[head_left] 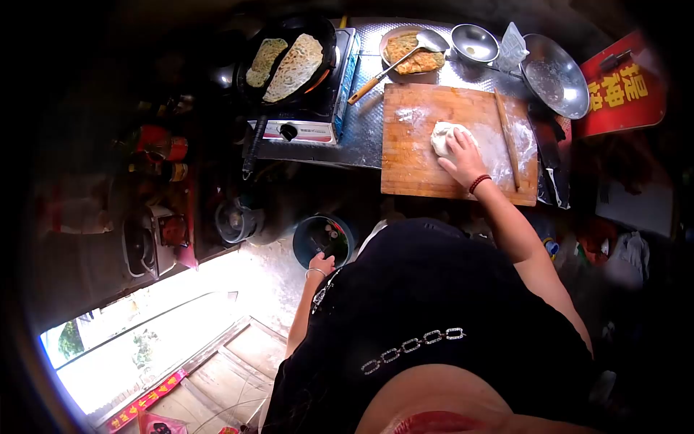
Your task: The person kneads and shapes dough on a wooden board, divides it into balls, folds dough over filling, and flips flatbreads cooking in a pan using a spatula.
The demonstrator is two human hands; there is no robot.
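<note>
My right hand [463, 157] rests on a lump of white dough [442, 137], its fingers bent over the dough and the thumb along the near side. Under the dough is a wooden board [408, 173] dusted with flour. A thin rolling pin [507, 141] lies on the board, right of my right hand and apart from it. My left hand [323, 264] hangs low at my side, over the rim of a dark bucket [298, 249]. Its fingers are slightly bent and apart, and I see nothing held in them.
Left of the board, a pan [277, 95] with two flatbread pieces [295, 69] sits on a portable stove [300, 130]. Behind the board are a plate of browned flatbread [405, 54], a spatula [369, 88] and a steel bowl [475, 43]. A wok [555, 76] and knife [555, 186] lie to the right.
</note>
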